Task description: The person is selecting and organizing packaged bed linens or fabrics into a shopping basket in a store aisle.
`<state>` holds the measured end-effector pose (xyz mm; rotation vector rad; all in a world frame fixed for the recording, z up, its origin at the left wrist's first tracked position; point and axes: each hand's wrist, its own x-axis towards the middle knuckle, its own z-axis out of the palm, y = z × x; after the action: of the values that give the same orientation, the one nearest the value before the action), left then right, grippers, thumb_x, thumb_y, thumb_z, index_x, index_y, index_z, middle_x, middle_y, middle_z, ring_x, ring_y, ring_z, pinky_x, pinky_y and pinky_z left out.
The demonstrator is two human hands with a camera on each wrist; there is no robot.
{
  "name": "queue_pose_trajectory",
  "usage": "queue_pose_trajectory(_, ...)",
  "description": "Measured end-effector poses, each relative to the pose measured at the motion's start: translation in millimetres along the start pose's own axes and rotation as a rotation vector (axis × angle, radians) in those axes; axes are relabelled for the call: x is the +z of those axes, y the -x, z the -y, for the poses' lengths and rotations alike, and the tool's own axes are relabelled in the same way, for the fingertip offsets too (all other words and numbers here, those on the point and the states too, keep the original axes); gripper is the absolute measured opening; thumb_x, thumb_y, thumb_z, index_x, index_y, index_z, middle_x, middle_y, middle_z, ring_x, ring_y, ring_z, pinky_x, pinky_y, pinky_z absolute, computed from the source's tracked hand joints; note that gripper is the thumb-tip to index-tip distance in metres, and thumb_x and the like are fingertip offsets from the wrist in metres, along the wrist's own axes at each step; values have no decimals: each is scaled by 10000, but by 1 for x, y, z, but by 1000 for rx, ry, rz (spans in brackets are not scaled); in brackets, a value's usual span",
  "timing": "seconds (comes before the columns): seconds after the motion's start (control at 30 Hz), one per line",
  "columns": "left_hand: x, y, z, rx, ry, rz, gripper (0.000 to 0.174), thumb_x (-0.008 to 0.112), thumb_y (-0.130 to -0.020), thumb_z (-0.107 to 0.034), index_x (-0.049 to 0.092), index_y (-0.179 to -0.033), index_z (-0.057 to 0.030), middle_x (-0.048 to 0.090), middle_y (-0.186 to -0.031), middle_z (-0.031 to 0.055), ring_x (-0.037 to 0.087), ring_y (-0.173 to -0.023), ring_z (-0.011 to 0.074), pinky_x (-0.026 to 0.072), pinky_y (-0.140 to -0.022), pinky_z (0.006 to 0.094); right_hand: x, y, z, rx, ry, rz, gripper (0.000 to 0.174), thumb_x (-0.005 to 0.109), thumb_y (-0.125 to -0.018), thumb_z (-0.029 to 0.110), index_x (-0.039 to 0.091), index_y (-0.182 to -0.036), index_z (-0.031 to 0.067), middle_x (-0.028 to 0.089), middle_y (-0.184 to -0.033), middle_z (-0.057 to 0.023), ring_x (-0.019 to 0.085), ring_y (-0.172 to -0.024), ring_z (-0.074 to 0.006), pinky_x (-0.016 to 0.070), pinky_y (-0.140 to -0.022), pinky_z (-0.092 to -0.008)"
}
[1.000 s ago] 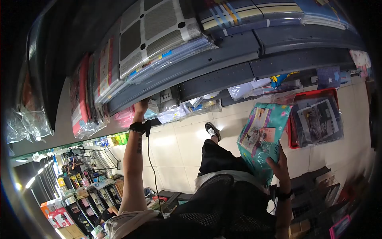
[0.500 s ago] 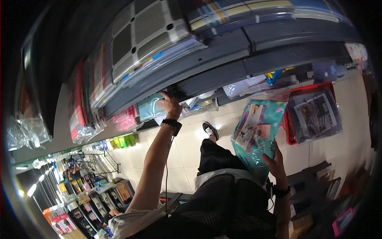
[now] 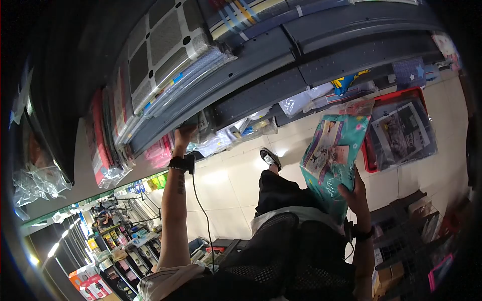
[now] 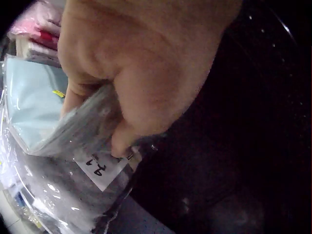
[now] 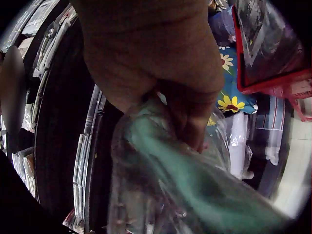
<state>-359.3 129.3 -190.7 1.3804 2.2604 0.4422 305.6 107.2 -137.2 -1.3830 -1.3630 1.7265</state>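
Observation:
In the head view my left hand (image 3: 185,136) reaches in under the shelf's edge among packed goods. The left wrist view shows that hand (image 4: 141,73) pinching a clear-wrapped grey package (image 4: 73,180) with a handwritten white label (image 4: 103,171), beside a light blue package (image 4: 34,97). My right hand (image 3: 357,196) grips the edge of a teal plastic-wrapped package (image 3: 326,165) with a printed insert. Up close in the right wrist view, the fingers of the right hand (image 5: 156,63) are curled round the bunched teal package (image 5: 195,180).
A red basket (image 3: 370,159) holding a dark wrapped package (image 3: 403,133) stands on the tiled floor (image 3: 221,190) at the right. Dark shelving (image 3: 261,57) runs across the top, with a checked grey package (image 3: 165,47) on it. Pink packages (image 3: 159,152) lie left of my left hand.
My left hand first moved right over the light blue package, then back left in under the shelf edge. The right hand keeps its grip on the teal package. The head view has shifted slightly.

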Motion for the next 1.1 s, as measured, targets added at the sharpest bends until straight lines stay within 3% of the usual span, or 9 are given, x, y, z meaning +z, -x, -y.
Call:
queue_pose_trajectory(0.13,-8,6,-5,-4,217,5,305,719,-737,-143,658,-1009,-17,665,-930,86,597,-819,127,465,-745,278,0,-1,-6,-18,-11,-3,707,597,-778,159,256,-1367,-33,495,-1215,-185,496,-1098,-251,380,-939,-358)
queue_pose_trajectory(0.27,1,31,-55,236,-315,-63,481,670,-683,-64,556,-1149,-21,620,-1043,173,607,-947,268,467,-811,346,4,-2,-9,-54,-45,-13,709,601,-779,134,249,-1374,-25,489,-1224,-172,493,-1100,-242,383,-935,-352)
queue_pose_trajectory(0.37,10,59,-104,237,-239,-381,455,658,-725,-50,519,-1158,-39,618,-966,190,596,-938,344,476,-772,368,9,-1,-5,-50,-63,-3,699,602,-781,97,253,-1376,-16,486,-1228,-147,489,-1099,-221,384,-931,-339)
queue_pose_trajectory(0.47,28,73,-106,7,-27,-350,427,650,-741,-43,530,-1151,-47,626,-950,178,607,-907,346,481,-767,367,9,0,-4,-13,-119,39,690,618,-785,73,269,-1377,1,502,-1198,-103,493,-1057,-178,394,-907,-316)
queue_pose_trajectory(0.53,45,67,-99,249,-87,-415,383,616,-760,-35,574,-1139,-76,632,-1009,141,613,-906,324,486,-754,367,10,0,11,-57,-98,46,671,635,-784,74,298,-1360,5,516,-1167,-90,499,-1031,-164,403,-885,-306)
queue_pose_trajectory(0.8,66,66,-82,151,-86,-426,536,592,-672,54,580,-1167,-150,619,-1059,115,602,-908,311,495,-777,360,38,-9,108,-8,-328,93,560,615,-794,50,365,-1294,10,522,-1166,-73,500,-1050,-158,395,-901,-308)
queue_pose_trajectory(0.87,60,74,-98,174,-88,-319,500,620,-706,18,545,-1187,-97,558,-1169,138,511,-1090,314,427,-905,377,44,-19,107,-47,-364,171,584,604,-784,20,348,-1309,16,517,-1183,-74,501,-1062,-167,387,-914,-314)
queue_pose_trajectory(0.93,72,89,-101,273,66,-443,408,613,-791,-99,532,-1186,-41,523,-1199,184,448,-1164,328,368,-966,375,54,-31,111,26,-471,241,619,610,-771,1,330,-1323,21,512,-1193,-69,500,-1066,-171,385,-917,-314)
queue_pose_trajectory(1.1,57,189,-155,-267,1555,329,628,591,-849,-352,364,-1325,-10,462,-1290,117,444,-1169,224,346,-987,353,70,-58,101,119,-457,348,639,623,-755,-25,336,-1324,25,508,-1204,-63,487,-1089,-171,372,-936,-312)
